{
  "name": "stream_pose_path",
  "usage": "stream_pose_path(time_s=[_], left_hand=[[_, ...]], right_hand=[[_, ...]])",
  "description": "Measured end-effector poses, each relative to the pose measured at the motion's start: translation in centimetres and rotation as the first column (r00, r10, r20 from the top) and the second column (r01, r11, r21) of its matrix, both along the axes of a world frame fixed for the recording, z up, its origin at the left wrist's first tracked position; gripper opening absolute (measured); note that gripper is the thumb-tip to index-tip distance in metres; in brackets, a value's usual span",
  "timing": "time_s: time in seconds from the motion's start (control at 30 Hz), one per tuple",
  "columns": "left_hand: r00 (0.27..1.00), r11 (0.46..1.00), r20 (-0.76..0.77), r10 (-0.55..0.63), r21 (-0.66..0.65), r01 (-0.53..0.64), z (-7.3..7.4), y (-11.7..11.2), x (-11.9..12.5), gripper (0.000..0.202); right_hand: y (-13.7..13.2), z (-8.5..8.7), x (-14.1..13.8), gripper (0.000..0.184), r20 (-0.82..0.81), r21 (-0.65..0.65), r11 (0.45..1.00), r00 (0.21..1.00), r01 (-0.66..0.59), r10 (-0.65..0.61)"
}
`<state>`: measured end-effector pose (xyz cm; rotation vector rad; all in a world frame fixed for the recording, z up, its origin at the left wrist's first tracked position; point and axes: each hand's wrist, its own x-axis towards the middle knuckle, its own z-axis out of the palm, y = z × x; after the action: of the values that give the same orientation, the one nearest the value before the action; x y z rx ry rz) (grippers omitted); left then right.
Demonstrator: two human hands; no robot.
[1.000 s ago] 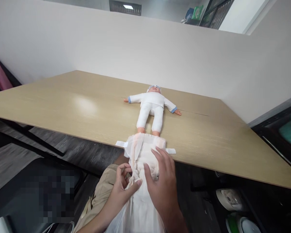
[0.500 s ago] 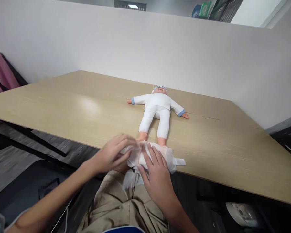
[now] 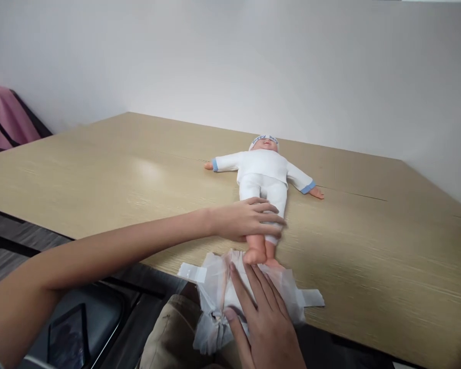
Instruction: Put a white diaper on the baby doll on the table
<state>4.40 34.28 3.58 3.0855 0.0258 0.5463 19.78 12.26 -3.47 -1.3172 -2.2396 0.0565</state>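
Desk (image 3: pixel 169 179), cut off on both sides, bears the doll (image 3: pixel 263 164), whose legs, apart earlier, are now together. White diaper (image 3: pixel 214 279), partly hidden, overhangs the near edge at the doll's feet. Left hand (image 3: pixel 248 220) drapes across the legs, thumb unseen; I cannot tell whether its grip is closed. Right hand (image 3: pixel 267 323) lies over the diaper, grip wide.

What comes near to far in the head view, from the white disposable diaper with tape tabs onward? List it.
White disposable diaper with tape tabs, bare left hand, baby doll's blue-cuffed white shirt, its white headwear with blue lettering, plain pale wall.
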Motion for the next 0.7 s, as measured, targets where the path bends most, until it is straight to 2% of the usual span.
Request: stream_pose_path(time_s=[0.07,0.13,0.2,0.3,0.43,0.57,0.7], left_hand=[[0.998,0.999,0.07,-0.009,0.036,0.006,-0.3,0.2,0.4,0.036],[0.993,0.999,0.114,-0.022,0.04,0.018,-0.3,0.3,0.6,0.029],[0.989,0.999,0.142,-0.033,-0.009,0.034,0.4,0.5,0.7,0.027],[0.979,0.983,0.203,-0.021,-0.175,0.058,2.9,0.9,0.6,0.031],[0.948,0.923,0.315,0.052,-0.378,0.075,7.1,2.0,0.5,0.034],[0.915,0.886,0.365,0.172,-0.463,0.018,10.2,3.1,0.5,0.028],[0.921,0.858,0.295,0.255,-0.509,-0.074,12.2,3.6,0.3,0.05]], right_hand=[[0.3,0.3,0.3,0.078,0.011,-0.013,1.0,1.0,-0.022,0.023],[0.7,0.9,0.7,0.08,0.033,-0.028,0.998,0.998,-0.048,0.049],[1.3,1.4,1.1,0.082,0.065,-0.043,0.996,0.995,-0.077,0.079],[2.7,2.0,1.7,0.078,0.107,-0.068,0.995,0.991,-0.079,0.086],[5.8,2.0,2.3,0.068,0.142,-0.127,0.992,0.989,-0.017,0.035],[10.1,1.6,2.7,0.062,0.149,-0.167,0.986,0.987,-0.029,0.054],[15.5,1.2,2.8,0.061,0.16,-0.185,0.983,0.986,-0.008,0.038]])
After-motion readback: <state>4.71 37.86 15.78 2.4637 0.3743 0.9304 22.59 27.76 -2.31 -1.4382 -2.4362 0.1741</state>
